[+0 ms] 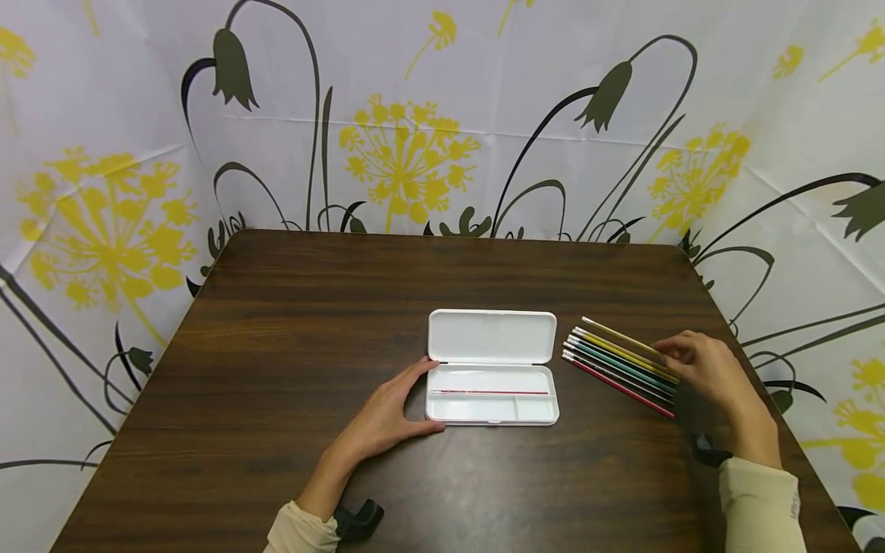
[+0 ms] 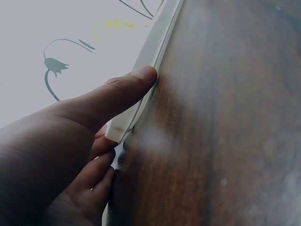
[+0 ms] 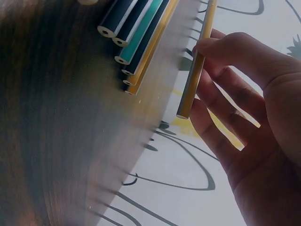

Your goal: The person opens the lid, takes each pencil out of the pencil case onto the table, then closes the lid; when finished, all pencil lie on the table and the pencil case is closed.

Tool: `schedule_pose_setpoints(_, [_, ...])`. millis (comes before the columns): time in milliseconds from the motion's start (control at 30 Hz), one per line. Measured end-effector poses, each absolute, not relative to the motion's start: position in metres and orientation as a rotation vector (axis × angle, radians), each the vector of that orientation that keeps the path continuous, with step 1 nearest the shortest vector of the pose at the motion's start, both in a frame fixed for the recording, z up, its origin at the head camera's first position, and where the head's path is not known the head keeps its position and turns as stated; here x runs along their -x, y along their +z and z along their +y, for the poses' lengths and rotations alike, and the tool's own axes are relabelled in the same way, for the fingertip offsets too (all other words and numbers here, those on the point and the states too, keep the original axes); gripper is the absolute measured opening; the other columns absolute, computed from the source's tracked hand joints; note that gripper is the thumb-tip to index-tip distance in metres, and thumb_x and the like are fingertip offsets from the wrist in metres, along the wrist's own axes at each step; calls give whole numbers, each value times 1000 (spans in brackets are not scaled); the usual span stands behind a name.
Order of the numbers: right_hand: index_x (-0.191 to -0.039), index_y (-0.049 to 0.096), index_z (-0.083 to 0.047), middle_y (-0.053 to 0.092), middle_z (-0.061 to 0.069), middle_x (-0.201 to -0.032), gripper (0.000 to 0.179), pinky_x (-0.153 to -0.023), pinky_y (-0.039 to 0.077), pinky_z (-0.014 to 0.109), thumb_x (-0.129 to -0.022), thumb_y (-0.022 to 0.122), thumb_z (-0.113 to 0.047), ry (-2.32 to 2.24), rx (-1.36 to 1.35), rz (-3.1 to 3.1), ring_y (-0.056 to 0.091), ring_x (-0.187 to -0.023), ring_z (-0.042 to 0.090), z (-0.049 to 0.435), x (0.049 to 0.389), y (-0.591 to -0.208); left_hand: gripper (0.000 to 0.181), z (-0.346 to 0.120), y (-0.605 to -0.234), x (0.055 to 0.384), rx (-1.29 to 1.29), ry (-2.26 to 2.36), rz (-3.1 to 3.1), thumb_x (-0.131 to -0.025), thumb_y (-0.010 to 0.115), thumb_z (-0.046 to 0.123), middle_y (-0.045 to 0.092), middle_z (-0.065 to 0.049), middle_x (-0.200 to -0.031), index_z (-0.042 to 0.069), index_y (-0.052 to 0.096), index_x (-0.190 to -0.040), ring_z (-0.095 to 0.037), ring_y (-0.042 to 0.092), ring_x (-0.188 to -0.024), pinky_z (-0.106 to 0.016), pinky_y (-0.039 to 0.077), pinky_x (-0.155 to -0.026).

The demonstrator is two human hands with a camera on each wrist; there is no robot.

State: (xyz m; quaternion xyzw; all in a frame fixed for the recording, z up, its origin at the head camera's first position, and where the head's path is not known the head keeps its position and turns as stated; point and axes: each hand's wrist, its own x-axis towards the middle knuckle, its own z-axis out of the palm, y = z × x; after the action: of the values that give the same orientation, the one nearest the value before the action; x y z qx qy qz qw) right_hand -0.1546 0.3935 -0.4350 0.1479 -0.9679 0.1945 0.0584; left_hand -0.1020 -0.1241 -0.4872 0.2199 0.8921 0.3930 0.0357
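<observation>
A white pencil case lies with its lid folded back, and one slim red pencil rests lengthwise inside it. My left hand holds the case's left end, thumb along the front edge and fingers around the far corner; the left wrist view shows the thumb against the side wall. To the right, my right hand pinches a yellow pencil between thumb and fingers. That pencil is raised off the table in the right wrist view. Beside it lies a slanted row of several pencils, yellow, green, dark and red.
The dark wooden table stands against a white curtain printed with yellow and grey flowers. Inside the case, low dividers form a long compartment and smaller ones in front. A dark band with a small device sits at my left wrist.
</observation>
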Motion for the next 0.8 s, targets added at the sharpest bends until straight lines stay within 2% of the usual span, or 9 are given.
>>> schedule_pose_setpoints(100, [-102, 75, -7, 63, -1, -86, 20, -60, 48, 35, -83, 76, -1, 597, -447, -2934, 61, -73, 17, 393, 157, -436, 93, -124, -487, 102, -682, 1214, 2744, -74, 85, 45, 34, -4, -155, 19, 39, -150, -20, 36, -138, -47, 35, -106])
schedule_pose_setpoints(500, [-105, 74, -4, 67, 7, -92, 20, -71, 51, 51, -86, 73, 0, 664, -408, -3034, 66, -83, 29, 395, 166, -453, 93, -124, -487, 102, -687, 1205, 2748, -73, 85, 45, 36, -5, -155, 18, 39, -150, -20, 36, -138, -47, 36, -106])
schedule_pose_setpoints(800, [-107, 73, -4, 66, 7, -94, 20, -72, 50, 53, -87, 74, -5, 648, -425, -3007, 65, -84, 30, 392, 165, -452, 94, -124, -487, 102, -684, 1201, 2747, -73, 85, 47, 35, -5, -155, 19, 39, -150, -20, 36, -138, -47, 36, -106])
